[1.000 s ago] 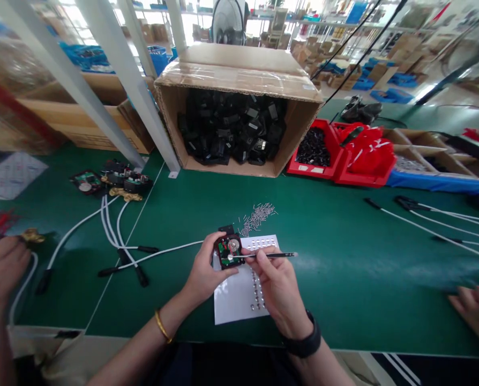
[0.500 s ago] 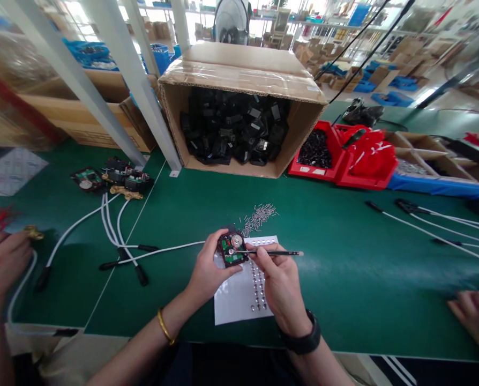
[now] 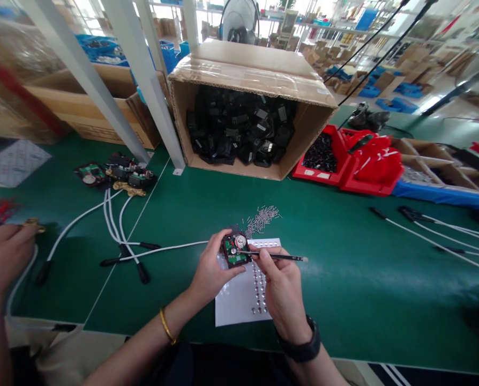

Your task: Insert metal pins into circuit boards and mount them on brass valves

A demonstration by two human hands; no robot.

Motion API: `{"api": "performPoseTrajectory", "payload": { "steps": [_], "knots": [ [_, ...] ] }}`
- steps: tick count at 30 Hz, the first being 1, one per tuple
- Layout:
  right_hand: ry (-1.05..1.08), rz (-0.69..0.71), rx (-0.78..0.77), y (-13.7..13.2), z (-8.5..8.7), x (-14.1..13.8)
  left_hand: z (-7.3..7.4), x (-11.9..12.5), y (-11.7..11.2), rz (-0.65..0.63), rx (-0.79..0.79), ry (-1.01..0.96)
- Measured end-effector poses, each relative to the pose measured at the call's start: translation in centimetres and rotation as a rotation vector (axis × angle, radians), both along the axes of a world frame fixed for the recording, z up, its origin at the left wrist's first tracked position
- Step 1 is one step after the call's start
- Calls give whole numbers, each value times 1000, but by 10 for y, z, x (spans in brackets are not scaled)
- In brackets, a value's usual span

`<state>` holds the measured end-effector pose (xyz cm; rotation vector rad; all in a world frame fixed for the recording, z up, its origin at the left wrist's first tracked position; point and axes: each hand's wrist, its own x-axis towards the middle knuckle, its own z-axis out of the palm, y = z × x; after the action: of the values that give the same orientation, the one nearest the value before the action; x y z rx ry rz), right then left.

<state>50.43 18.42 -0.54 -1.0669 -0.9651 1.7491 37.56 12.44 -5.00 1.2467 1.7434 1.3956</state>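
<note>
My left hand (image 3: 210, 271) grips a small black module with a green circuit board (image 3: 235, 251), and a white cable (image 3: 171, 249) runs left from it. My right hand (image 3: 280, 288) pinches a thin black pointed tool (image 3: 277, 257) whose tip touches the board beside a round silver part. Under both hands lies a white sheet (image 3: 239, 295) with rows of small silver dots. A heap of small metal pins (image 3: 261, 217) lies just beyond the sheet.
A tipped cardboard box (image 3: 255, 75) of black parts stands behind. Red bins (image 3: 346, 161) sit to the right. Finished modules with white cables (image 3: 119, 177) lie at left. Another person's hand (image 3: 4, 254) works at far left. More cables (image 3: 444, 230) lie at right.
Both hands hold the same grips on the module and tool. The view has shifted slightly, and another person's hand at the lower right has left the picture.
</note>
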Motion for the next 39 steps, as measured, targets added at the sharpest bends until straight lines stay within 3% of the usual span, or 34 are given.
{"api": "performPoseTrajectory", "payload": {
  "steps": [14,19,24,35,39],
  "knots": [
    [-39,30,57,1,-1,0,3,0,-1,27,-2,62],
    [-50,45,56,2,-3,-1,-3,2,-3,84,107,87],
    [-66,35,57,3,-6,-1,-15,4,-3,50,300,75],
    [-101,47,114,2,-6,-2,-11,0,-1,11,353,262],
    [-91,57,70,7,-2,-1,-14,1,0,21,346,208]
  ]
}}
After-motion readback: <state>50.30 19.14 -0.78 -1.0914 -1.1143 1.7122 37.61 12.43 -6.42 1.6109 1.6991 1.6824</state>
